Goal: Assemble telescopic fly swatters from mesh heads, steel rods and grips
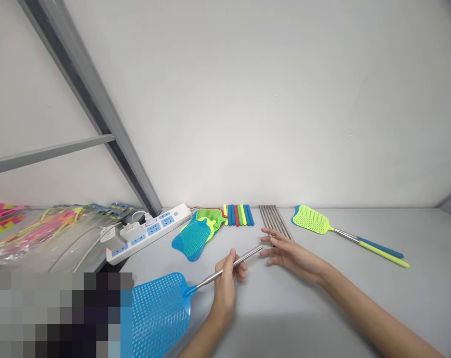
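A blue fly swatter [161, 311] with a bare metal rod is in my left hand [227, 283], its fingers wrapped round the rod. The perforated head points down and left, partly hidden by a blurred patch. My right hand [287, 253] is open by the rod's free end, fingers spread, with a small gap to the rod. Beyond that hand lies a row of metal rods [273, 219]. Left of them are several coloured handle grips [237, 215] in blue, red, green and yellow. Loose swatter heads [193, 238] in blue, yellow and green overlap further left.
At the right, a yellow-green fly swatter [311, 219] lies over a blue one, both with handles. A white power strip [150, 233] with plugs and cables runs along the left edge. Bagged colourful items [35, 228] and a metal frame post [91, 99] stand beyond it.
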Demonstrator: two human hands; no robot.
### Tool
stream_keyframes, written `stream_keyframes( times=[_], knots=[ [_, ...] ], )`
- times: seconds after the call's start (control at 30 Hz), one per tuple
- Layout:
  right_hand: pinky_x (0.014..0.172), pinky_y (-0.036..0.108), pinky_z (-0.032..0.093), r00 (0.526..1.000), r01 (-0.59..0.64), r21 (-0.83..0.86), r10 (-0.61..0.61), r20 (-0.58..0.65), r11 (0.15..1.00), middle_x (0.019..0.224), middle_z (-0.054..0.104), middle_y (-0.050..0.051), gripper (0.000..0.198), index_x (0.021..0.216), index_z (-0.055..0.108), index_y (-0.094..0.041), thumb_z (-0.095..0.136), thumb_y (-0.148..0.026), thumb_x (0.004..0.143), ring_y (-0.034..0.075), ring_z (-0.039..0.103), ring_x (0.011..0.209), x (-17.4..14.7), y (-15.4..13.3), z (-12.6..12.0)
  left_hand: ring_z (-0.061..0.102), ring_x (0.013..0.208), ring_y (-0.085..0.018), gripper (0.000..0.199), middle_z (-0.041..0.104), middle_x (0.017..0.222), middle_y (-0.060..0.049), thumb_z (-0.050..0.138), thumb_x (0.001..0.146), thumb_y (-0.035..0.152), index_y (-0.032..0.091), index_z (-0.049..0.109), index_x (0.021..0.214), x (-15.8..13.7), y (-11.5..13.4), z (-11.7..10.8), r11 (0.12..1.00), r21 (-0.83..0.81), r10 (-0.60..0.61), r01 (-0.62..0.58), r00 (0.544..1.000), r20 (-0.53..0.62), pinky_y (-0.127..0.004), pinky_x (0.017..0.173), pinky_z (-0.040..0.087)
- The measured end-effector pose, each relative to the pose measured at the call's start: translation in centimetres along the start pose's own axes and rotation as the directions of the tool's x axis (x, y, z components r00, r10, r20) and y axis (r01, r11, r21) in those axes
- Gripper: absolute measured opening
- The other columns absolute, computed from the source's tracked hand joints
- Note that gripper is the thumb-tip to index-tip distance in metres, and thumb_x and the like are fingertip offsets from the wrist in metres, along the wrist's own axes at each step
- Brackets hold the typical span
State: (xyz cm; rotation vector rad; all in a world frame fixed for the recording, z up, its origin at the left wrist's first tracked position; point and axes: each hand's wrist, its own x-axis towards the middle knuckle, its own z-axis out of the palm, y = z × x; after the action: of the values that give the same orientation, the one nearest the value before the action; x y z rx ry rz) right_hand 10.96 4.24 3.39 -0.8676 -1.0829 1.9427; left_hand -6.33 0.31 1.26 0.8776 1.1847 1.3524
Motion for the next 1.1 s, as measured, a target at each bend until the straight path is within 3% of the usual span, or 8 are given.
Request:
stream_keyframes(
  times=[0.13,0.27,0.37,0.47,0.67,0.9,1.1],
  knots=[
    [0.083,0.034,0.038,0.998,0.03,-0.033,-0.032,-0.047,0.999,0.126,0.028,0.004,0.049,0.118,0.037,-0.033,0.054,-0.035,0.072,0.02,0.043,0.104,2.0,-0.3,0.7,0.042,0.043,-0.01,0.037,0.05,0.05,0.0,0.041,0.073,0.045,0.015,0.048,0.051,0.0,0.0,0.1,1.0,-0.001,-0.004,0.004,1.0,0.005,-0.023,0.045,0.034],
    [0.089,0.035,0.032,0.999,0.023,-0.035,-0.025,-0.04,0.999,0.125,0.031,0.006,0.065,0.126,0.023,-0.031,0.056,-0.036,0.07,0.019,0.03,0.116,4.2,-0.2,1.4,0.042,0.044,-0.01,0.036,0.051,0.051,0.0,0.041,0.074,0.043,0.015,0.049,0.052,0.0,0.0,0.0,1.0,0.005,0.011,-0.011,1.0,0.025,-0.022,0.046,0.033],
    [0.091,0.037,0.03,0.993,0.079,-0.042,-0.083,-0.081,0.996,0.132,0.023,0.003,0.067,0.127,0.019,-0.033,0.055,-0.038,0.07,0.018,0.022,0.12,5.8,0.2,1.4,0.042,0.044,-0.01,0.036,0.05,0.051,0.0,0.041,0.074,0.042,0.015,0.048,0.052,0.0,0.1,-0.1,1.0,0.013,0.026,-0.026,0.999,0.02,-0.022,0.046,0.034],
    [0.088,0.04,0.032,0.994,0.051,0.006,-0.05,-0.101,0.999,0.135,0.017,0.002,0.067,0.127,0.016,-0.034,0.052,-0.042,0.071,0.018,0.016,0.122,7.0,0.3,0.9,0.041,0.043,-0.01,0.036,0.049,0.048,0.0,0.041,0.074,0.042,0.016,0.048,0.051,0.0,0.2,-0.1,1.0,0.015,0.024,-0.024,1.0,0.008,-0.022,0.046,0.033],
    [0.09,0.039,0.031,0.993,0.071,0.006,-0.071,-0.093,0.997,0.137,0.008,-0.003,0.058,0.123,0.025,-0.035,0.051,-0.042,0.072,0.016,0.007,0.124,7.7,0.2,0.0,0.041,0.043,-0.01,0.036,0.048,0.047,0.001,0.041,0.074,0.042,0.015,0.049,0.051,0.2,0.1,-0.2,1.0,0.013,0.015,-0.015,1.0,0.007,-0.022,0.046,0.033],
    [0.087,0.039,0.032,0.983,0.07,-0.046,-0.077,-0.168,0.996,0.133,0.021,-0.001,0.049,0.119,0.031,-0.033,0.049,-0.034,0.073,0.014,0.014,0.122,8.6,0.5,0.0,0.041,0.043,-0.009,0.035,0.049,0.048,0.001,0.042,0.074,0.041,0.015,0.049,0.051,0.4,-0.1,-0.3,1.0,-0.02,-0.004,0.004,1.0,-0.001,-0.022,0.045,0.032],
    [0.089,0.041,0.029,0.973,0.043,-0.066,-0.057,-0.224,0.997,0.133,0.021,0.002,0.051,0.116,0.036,-0.03,0.053,-0.036,0.068,0.02,0.011,0.123,8.8,-0.6,0.5,0.041,0.043,-0.009,0.035,0.048,0.047,0.001,0.043,0.073,0.041,0.015,0.049,0.051,0.3,-0.2,-0.2,1.0,-0.012,-0.015,0.015,1.0,0.015,-0.022,0.045,0.032]
  ],
)
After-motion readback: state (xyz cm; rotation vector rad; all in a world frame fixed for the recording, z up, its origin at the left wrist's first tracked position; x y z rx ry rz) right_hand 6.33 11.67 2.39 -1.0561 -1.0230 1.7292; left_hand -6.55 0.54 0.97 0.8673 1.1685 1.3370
